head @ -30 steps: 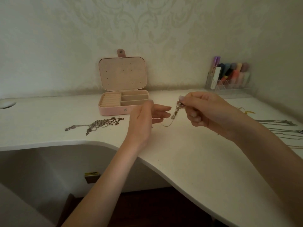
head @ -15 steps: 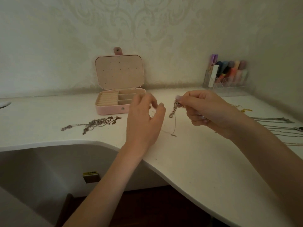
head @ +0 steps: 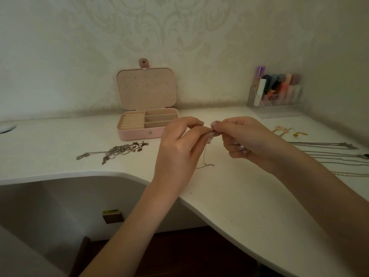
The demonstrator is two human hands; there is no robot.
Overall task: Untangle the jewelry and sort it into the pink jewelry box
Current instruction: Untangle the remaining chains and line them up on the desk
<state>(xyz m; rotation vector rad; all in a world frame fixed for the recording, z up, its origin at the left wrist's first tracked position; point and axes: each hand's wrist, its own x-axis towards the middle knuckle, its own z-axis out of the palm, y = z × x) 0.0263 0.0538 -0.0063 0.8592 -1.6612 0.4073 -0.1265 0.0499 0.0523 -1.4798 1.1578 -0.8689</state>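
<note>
- White desk [head: 229,206] carries all items.
- My left hand [head: 177,148], apart a moment ago, now joins my right hand [head: 245,140]; both pinch the fine chain [head: 205,156], tail trailing onto the desk. Untangling resumes.
- Tangled pile [head: 117,151] waits beyond.
- Pink jewelry box [head: 146,124] stands open, compartments bare.

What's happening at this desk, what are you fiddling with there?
A person is working on a thin chain held up over the white desk. The left hand and right hand both pinch it near its beaded top, and its tail trails onto the desk. A tangled heap of silver chains lies to the left. The pink jewelry box stands open behind, its compartments looking empty. More chains and earrings lie to the right.
</note>
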